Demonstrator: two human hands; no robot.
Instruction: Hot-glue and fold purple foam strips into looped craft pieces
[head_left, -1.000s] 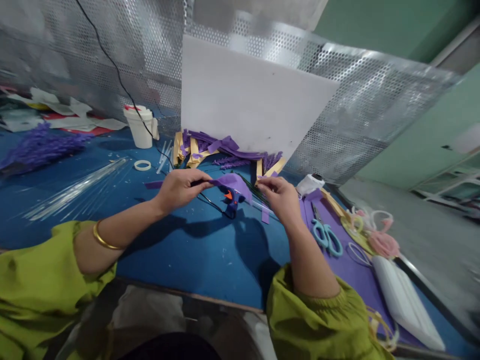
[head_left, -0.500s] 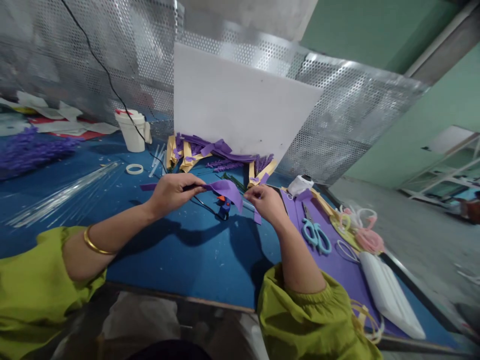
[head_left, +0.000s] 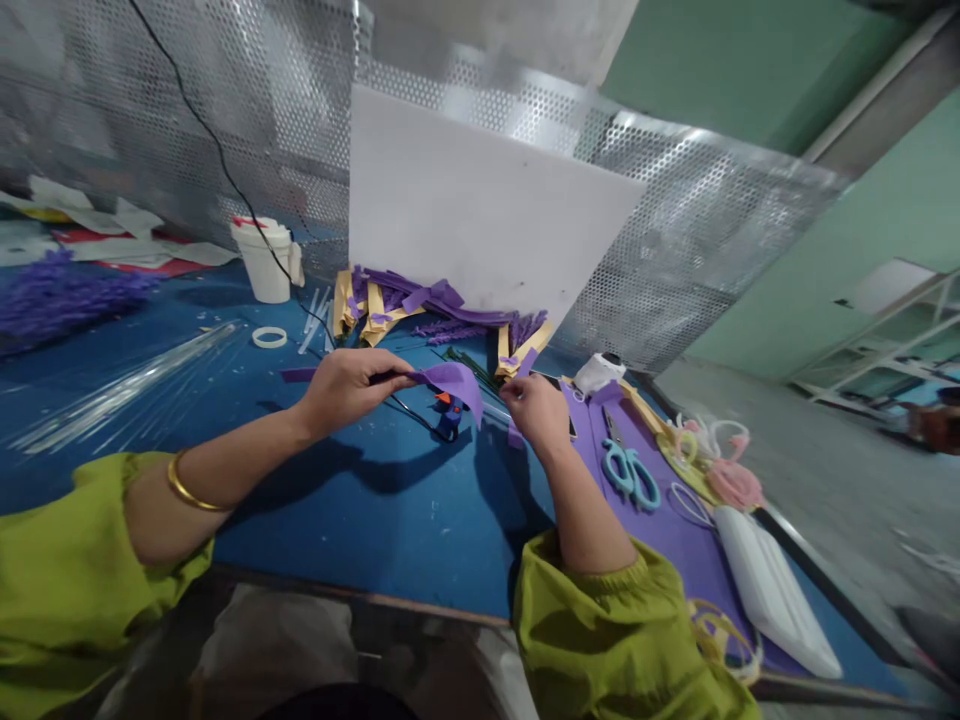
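Left hand point(head_left: 346, 385) pinches a purple paper strip point(head_left: 442, 378) between thumb and fingertips, closed on it above the middle of the blue worktop point(head_left: 360, 510). One end of the strip sticks out behind the fist toward the left edge; the other widens into a curled flap that hangs toward the right hand point(head_left: 534, 410). That hand is closed too, its fingertips gripping a small purple piece point(head_left: 515, 434) that dangles below it; whether this piece joins the strip cannot be told. The two hands are near each other but apart.

Just under the flap, a blue glue gun point(head_left: 448, 412) with an orange trigger lies on the worktop, its black cord point(head_left: 225, 160) running up past the far edge. Beyond the hands, a heap of purple and tan strips point(head_left: 420, 305) lies at the foot of a white board point(head_left: 480, 210), which leans on the perforated metal screen point(head_left: 697, 230) along the far edge. Toward the far left stand a white cup point(head_left: 262, 262) and a tape ring point(head_left: 268, 337), with clear sticks point(head_left: 127, 390) spread beside them. Near the right edge, teal scissors point(head_left: 631, 472) rest on a purple sheet point(head_left: 675, 520), close to a white oblong pack point(head_left: 772, 590).
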